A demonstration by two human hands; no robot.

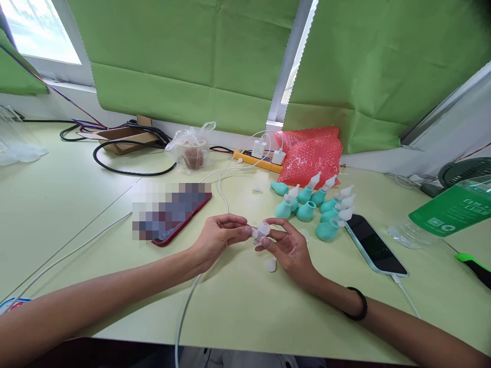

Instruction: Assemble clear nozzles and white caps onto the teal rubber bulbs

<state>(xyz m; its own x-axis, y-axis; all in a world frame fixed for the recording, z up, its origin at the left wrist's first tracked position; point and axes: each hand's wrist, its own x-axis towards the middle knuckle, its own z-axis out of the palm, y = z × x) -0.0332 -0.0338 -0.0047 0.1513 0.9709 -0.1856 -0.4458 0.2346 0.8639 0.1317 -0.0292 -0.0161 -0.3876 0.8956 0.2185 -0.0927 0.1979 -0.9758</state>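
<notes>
My right hand grips a small translucent plastic fitting between thumb and fingers, above the table. At the fitting's left side, my left hand pinches a tiny whitish piece; whether the two pieces are joined I cannot tell. A translucent cap-like piece lies on the table just below my hands. Behind my right hand are several teal rubber bulbs, most fitted with translucent nozzles. One open-necked bulb has no nozzle. Another translucent piece lies farther back.
A red-cased phone lies left, a second phone right with its cable. A white cable runs past my left hand to a yellow power strip. Behind are a red bubble-wrap bag and bagged cup; a green-labelled bottle lies right.
</notes>
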